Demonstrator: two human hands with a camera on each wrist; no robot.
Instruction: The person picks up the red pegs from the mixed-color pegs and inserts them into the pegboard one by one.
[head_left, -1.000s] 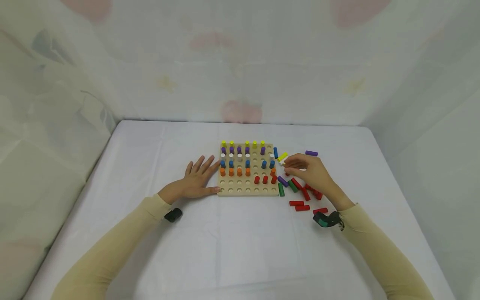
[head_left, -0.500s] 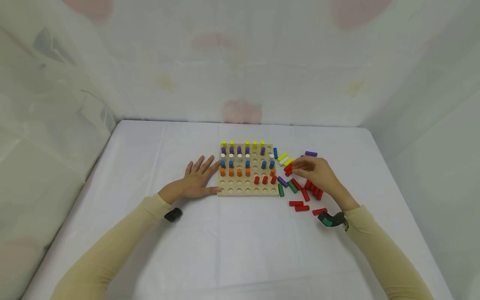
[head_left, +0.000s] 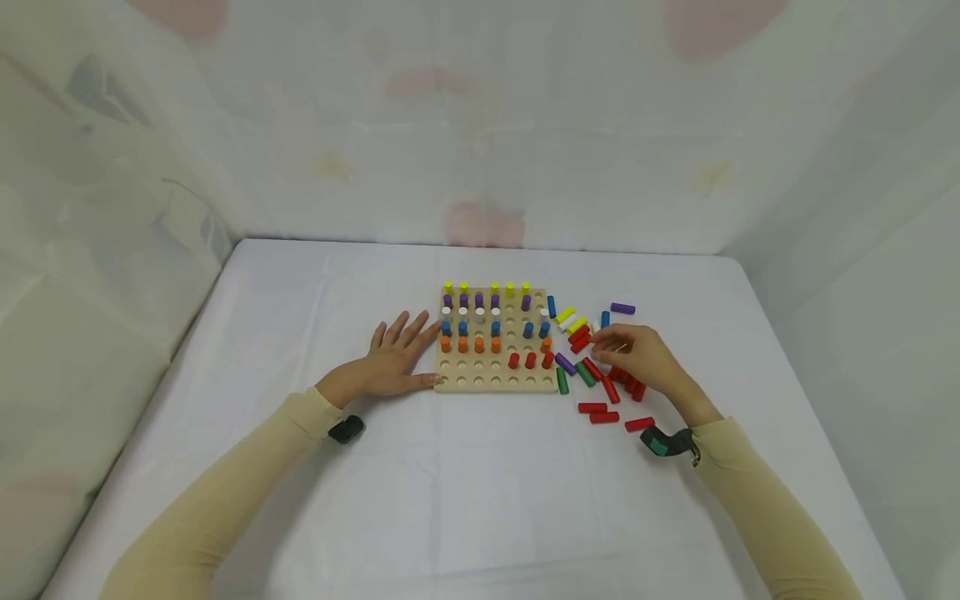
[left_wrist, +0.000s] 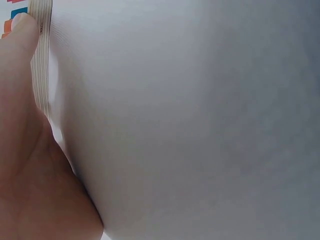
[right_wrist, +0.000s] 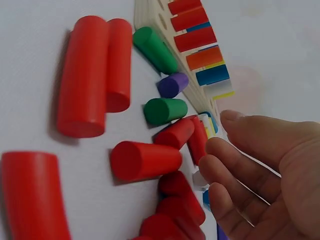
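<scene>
A wooden pegboard (head_left: pixel 496 382) carries rows of coloured pegs: yellow, purple, white, blue, orange and red. My left hand (head_left: pixel 386 362) lies spread beside its left side, with forefinger and thumb at the board's edge. In the left wrist view the thumb (left_wrist: pixel 22 42) overlaps that edge. Over the loose pegs to the right of the board hovers my right hand (head_left: pixel 636 354), fingers loosely bent and nothing showing between them. Close by its fingertips lie two red pegs (head_left: pixel 580 338). A white peg (right_wrist: pixel 200 179) shows just behind the fingers in the right wrist view.
Near the board's right side are green pegs (head_left: pixel 585 373), a purple peg (head_left: pixel 566 363) and yellow pegs (head_left: pixel 565 315). Several red pegs (head_left: pixel 637 388) cluster below the right hand. Another purple peg (head_left: pixel 622 308) lies farther back. White cloth (head_left: pixel 480 500) covers the table.
My right hand has moved right and slightly toward me, uncovering red and yellow pegs and a blue one behind it. The left hand has stayed in place.
</scene>
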